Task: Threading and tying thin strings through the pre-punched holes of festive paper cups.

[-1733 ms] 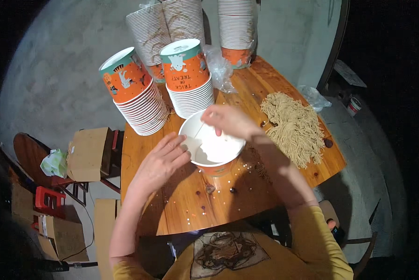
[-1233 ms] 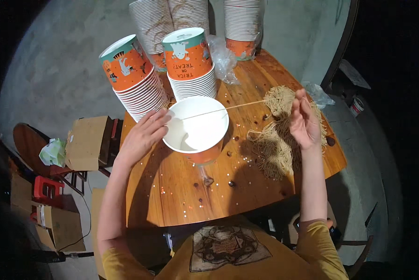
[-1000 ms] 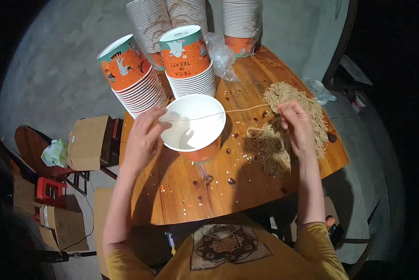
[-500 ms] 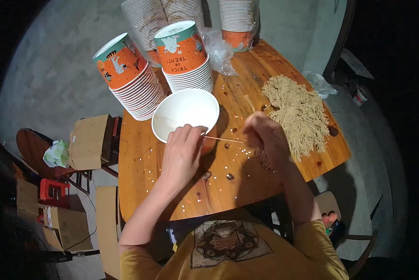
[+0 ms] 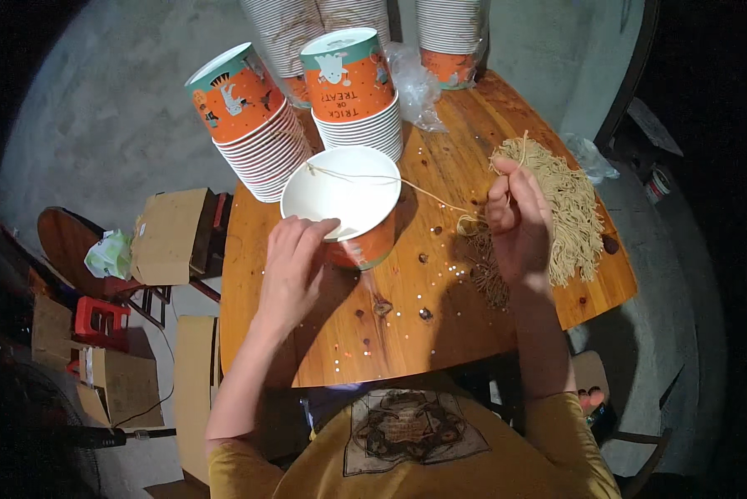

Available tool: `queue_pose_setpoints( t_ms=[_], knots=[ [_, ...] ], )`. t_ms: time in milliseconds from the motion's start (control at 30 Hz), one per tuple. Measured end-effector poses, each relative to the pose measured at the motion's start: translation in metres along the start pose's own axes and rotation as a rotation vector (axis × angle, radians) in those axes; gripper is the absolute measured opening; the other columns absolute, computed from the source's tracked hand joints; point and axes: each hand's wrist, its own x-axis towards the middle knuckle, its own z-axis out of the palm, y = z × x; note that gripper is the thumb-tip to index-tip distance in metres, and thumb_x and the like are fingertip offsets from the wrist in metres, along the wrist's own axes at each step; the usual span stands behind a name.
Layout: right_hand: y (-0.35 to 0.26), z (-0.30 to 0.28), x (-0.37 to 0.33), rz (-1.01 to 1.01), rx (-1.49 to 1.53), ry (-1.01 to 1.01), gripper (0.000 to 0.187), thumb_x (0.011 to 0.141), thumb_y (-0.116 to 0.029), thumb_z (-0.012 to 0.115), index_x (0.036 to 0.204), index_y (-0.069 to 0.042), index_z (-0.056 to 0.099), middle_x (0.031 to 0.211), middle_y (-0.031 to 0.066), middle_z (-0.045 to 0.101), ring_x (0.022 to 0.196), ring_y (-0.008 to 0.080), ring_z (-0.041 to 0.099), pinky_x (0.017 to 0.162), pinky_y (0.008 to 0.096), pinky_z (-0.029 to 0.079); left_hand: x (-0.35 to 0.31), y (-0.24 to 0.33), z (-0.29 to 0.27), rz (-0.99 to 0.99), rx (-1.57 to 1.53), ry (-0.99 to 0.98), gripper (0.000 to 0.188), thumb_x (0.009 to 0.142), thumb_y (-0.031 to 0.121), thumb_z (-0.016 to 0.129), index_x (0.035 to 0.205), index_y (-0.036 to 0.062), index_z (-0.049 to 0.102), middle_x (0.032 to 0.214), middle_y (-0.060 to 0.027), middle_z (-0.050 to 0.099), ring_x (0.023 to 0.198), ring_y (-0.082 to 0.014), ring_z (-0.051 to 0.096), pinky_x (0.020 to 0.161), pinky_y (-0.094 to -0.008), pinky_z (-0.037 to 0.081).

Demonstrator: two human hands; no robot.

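Note:
A white-lined paper bucket (image 5: 327, 187) with an orange printed outside stands tilted on the wooden table. My left hand (image 5: 286, 266) is closed on its near left rim, with the thumb partly hidden. From the bucket's far left rim a thin beige cord (image 5: 427, 195) crosses the opening and trails right toward my right hand. My right hand (image 5: 520, 218) is raised beside the cord pile, with its fingers curled together on a cord whose tip sticks up above them. The pile of beige cords (image 5: 569, 224) lies just behind and right of that hand.
Two stacks of upside-down printed buckets (image 5: 249, 108) stand beyond the open one, with more wrapped stacks (image 5: 448, 50) at the back. Crumpled clear plastic (image 5: 415, 87) lies near them. Small white dots (image 5: 419, 303) are scattered on the table (image 5: 340, 333). Cardboard boxes (image 5: 174, 233) and a red stool (image 5: 101, 323) are at left.
My right hand has moved right and turned, fingers now upward. The cord, earlier taut between both hands, now hangs slack from the bucket's far rim. My left hand has shifted to the left rim.

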Motion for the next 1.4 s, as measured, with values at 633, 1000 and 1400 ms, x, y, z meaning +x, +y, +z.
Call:
queue_pose_setpoints(
  t_ms=[633, 1000, 1400],
  knots=[
    [0.053, 0.018, -0.027, -0.294, -0.62, -0.273, 0.014, 0.091, -0.009, 0.054, 0.092, -0.001, 0.065, 0.08, 0.0097, 0.063, 0.072, 0.0159, 0.06, 0.065, 0.0271, 0.046, 0.044, 0.004, -0.001, -0.409, -0.509, -0.227, 0.03, 0.082, 0.0, 0.05, 0.11, -0.001, 0.057, 0.089, -0.0105, 0.06, 0.076, -0.0176, 0.058, 0.072, -0.0316, 0.048],
    [0.061, 0.042, -0.023, -0.335, -0.728, -0.368, 0.014, 0.091, -0.01, 0.056, 0.095, -0.001, 0.065, 0.093, 0.0083, 0.06, 0.079, 0.0142, 0.06, 0.066, 0.0263, 0.047, 0.047, -0.014, -0.026, -0.575, -0.861, -0.274, 0.026, 0.081, 0.0, 0.048, 0.106, -0.0036, 0.056, 0.093, -0.0049, 0.062, 0.082, -0.009, 0.058, 0.075, -0.0241, 0.046],
    [0.068, 0.042, -0.019, -0.449, -0.833, -0.429, 0.012, 0.09, -0.005, 0.054, 0.092, 0.0, 0.065, 0.119, 0.0135, 0.06, 0.1, 0.0206, 0.061, 0.08, 0.0292, 0.049, 0.056, -0.011, -0.036, -0.656, -0.957, -0.323, 0.026, 0.082, -0.001, 0.05, 0.107, -0.0009, 0.054, 0.098, -0.0053, 0.062, 0.09, -0.0114, 0.059, 0.083, -0.0263, 0.045]
  ],
)
